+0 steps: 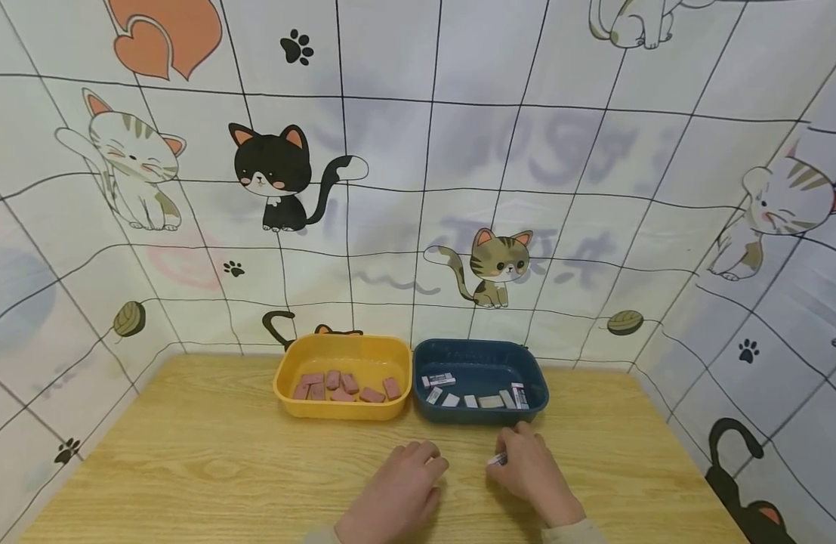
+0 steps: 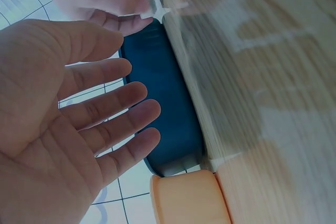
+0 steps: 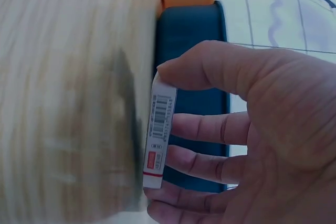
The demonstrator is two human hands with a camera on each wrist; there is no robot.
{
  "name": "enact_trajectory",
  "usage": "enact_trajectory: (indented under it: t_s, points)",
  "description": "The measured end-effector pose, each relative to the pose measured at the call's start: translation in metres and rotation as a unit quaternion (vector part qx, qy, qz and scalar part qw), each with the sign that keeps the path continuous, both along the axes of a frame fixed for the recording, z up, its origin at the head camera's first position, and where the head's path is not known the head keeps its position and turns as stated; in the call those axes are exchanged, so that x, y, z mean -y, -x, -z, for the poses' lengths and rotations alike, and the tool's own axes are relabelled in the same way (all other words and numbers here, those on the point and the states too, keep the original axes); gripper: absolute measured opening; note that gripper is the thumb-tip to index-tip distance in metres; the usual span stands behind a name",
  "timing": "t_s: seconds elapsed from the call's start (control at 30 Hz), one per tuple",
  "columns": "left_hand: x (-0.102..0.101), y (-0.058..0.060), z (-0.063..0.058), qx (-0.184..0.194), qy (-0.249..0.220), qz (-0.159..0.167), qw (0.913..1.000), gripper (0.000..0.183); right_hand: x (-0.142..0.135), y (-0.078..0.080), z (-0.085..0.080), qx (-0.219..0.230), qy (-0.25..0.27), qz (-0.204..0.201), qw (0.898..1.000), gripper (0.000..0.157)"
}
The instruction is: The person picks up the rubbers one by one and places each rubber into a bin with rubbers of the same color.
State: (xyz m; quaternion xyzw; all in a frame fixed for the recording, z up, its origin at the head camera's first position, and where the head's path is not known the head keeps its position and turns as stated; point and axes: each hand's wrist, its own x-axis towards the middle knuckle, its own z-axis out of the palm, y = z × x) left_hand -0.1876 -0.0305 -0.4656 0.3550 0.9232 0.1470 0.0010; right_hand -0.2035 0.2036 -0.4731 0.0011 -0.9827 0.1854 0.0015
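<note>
My right hand pinches a white eraser between thumb and fingers, just in front of the blue bin. A paper sleeve with a barcode and small red print wraps the eraser. To its left, my left hand hovers over the table with relaxed, slightly spread fingers and an empty palm, as the left wrist view shows. Several white erasers, some sleeved, lie in the blue bin. The yellow bin beside it holds several pinkish-red blocks.
Both bins stand side by side on a wood-grain table near its back edge. Behind and on both sides rise white walls with a black grid and cartoon cats.
</note>
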Motion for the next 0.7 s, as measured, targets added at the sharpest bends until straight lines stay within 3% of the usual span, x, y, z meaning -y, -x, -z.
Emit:
enact_trajectory:
  t_s: [0.27,0.5,0.7]
  points:
    - [-0.003,0.002,0.006,0.005,0.003,0.005,1.0000,0.020,0.005,-0.005,-0.015,-0.033,0.018,-0.022,0.999,0.022]
    - [-0.005,0.001,0.008,-0.011,0.001,0.013,0.9999,0.019,0.010,-0.008,-0.030,-0.084,0.029,-0.032,0.996,0.019]
    - [-0.008,0.003,0.008,0.002,-0.001,0.014,0.9999,0.017,0.012,-0.003,-0.036,-0.139,0.034,-0.048,0.989,0.017]
